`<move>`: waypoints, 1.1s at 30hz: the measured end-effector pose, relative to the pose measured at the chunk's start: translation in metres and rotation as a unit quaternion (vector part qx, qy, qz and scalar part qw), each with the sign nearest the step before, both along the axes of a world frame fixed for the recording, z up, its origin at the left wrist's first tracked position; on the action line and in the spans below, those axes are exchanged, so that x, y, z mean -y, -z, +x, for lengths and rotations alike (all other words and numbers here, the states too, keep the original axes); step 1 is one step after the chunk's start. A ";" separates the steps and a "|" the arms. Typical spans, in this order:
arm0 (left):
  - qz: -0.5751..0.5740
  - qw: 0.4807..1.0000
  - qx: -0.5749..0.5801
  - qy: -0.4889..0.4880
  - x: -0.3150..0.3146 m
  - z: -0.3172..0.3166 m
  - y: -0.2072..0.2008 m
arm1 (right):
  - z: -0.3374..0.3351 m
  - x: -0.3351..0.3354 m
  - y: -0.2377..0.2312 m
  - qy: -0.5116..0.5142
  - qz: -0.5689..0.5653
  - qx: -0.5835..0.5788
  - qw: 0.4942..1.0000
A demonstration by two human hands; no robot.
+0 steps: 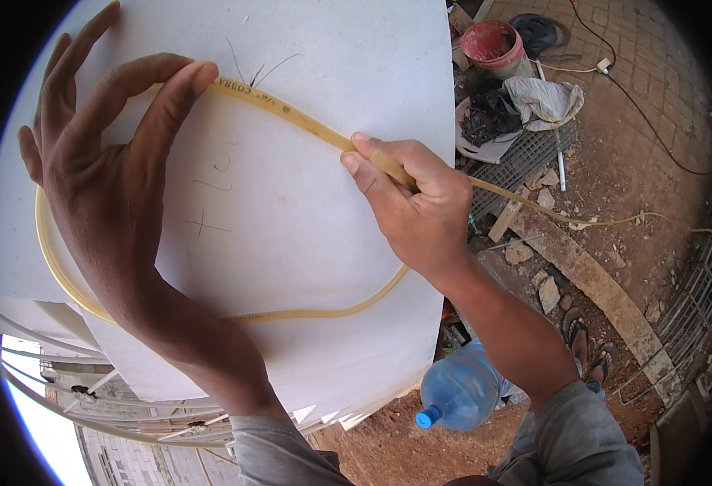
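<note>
Presumably light, springy and kink-prone, the yellow hose (299, 119) loops over the white panel (291, 235), left hand (101, 174) thumb-and-forefinger pinching, right hand (425, 202) wrapped round it, best held along straight runs.

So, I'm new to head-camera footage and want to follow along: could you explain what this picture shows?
There's no machine here: these are a person's two bare hands. The single view comes from a fisheye camera worn on their head and looking down, so straight edges bend near the rim. Picture left is the person's left.

The left hand pinches a yellow hose between thumb and index finger; the right hand grips it farther along. The hose curves in a loop over a white surface, which also bears dark handwritten marks. Beyond the surface, a blue bottle and a red bucket are on the ground.
</note>
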State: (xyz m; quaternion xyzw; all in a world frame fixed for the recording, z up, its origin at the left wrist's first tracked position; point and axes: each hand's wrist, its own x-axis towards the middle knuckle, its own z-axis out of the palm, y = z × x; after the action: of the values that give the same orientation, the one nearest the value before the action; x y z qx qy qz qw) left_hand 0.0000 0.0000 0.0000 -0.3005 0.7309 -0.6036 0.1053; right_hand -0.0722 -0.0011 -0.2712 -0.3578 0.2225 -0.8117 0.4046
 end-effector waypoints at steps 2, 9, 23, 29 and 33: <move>-0.009 1.000 -0.001 -0.004 -0.001 -0.001 0.001 | 0.000 0.001 0.000 0.001 -0.004 0.001 1.000; -0.012 1.000 -0.012 -0.004 -0.002 -0.005 0.006 | 0.003 0.000 0.001 -0.005 0.009 0.016 1.000; -0.005 1.000 -0.026 0.017 -0.002 -0.005 0.011 | 0.001 -0.005 -0.005 -0.024 0.032 0.028 0.999; 0.000 1.000 -0.014 0.012 -0.002 -0.005 0.011 | 0.001 -0.005 -0.005 -0.021 0.035 0.025 0.999; 0.011 0.999 -0.030 0.012 -0.005 -0.006 0.013 | -0.001 -0.007 -0.007 -0.046 0.050 0.029 0.997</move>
State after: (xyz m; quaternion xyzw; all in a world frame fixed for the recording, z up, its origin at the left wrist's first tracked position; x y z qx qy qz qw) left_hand -0.0063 0.0051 -0.0127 -0.3089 0.7436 -0.5877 0.0795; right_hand -0.0733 0.0060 -0.2644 -0.3234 0.2344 -0.7898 0.4654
